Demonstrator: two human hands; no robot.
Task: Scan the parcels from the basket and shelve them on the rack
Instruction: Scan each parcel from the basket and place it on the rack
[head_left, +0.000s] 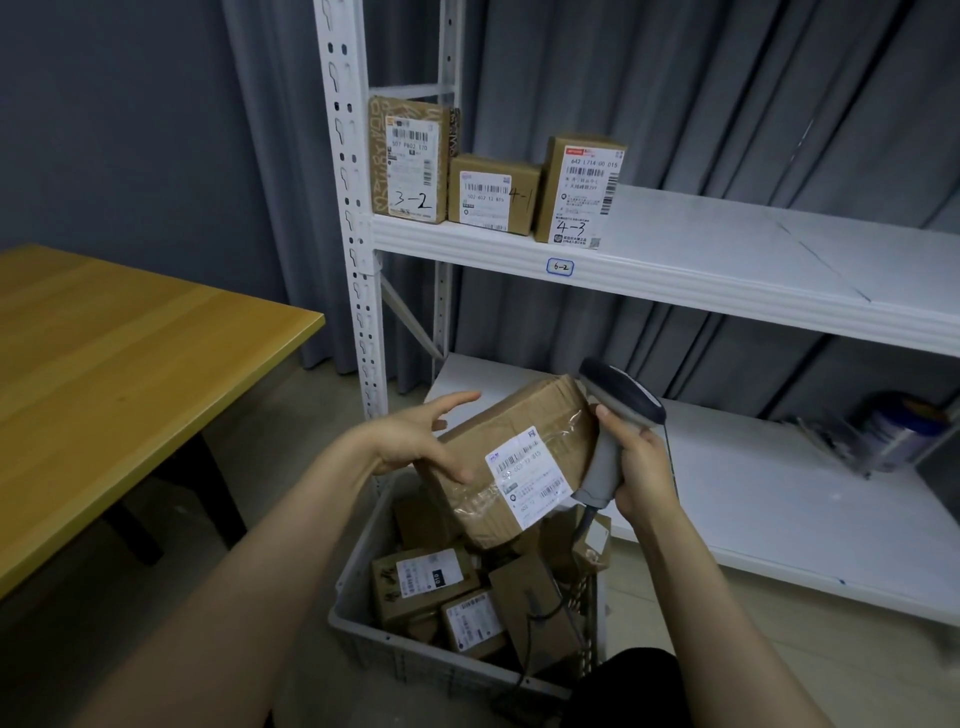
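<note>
Low in the centre of the frame the grey basket (395, 654) sits in front of me, with several small parcels (423, 582) lying loose in it and the scanner's cable (532, 639) trailing down among them. Just above it I have one parcel (498, 441) lifted clear, tilted, its white label (527, 475) turned up towards me.

My left hand (421, 441) is on the parcel's left end, fingers spread and nearly straight, thumb laid on the front face. Whether any fingers reach round behind it I cannot tell. My right hand (641, 467) is curled fully round the handle of the scanner (618, 410), whose head stands over the parcel's right end.

I judge the scan itself is the step in hand. To do it well I should tip the scanner's head down at the barcode on the label, not past the box. I should also hold the box steady and angle it so the shiny tape beside the label throws no glare.

Behind the parcel runs the lower shelf (753, 499) of the white rack. Higher, centre frame, the upper shelf (675, 283) wears a tag reading 6-2 (560, 267). Three shelved parcels (493, 195) stand side by side at its left end, and there is bare board to their right, where this one could stand next.
</note>
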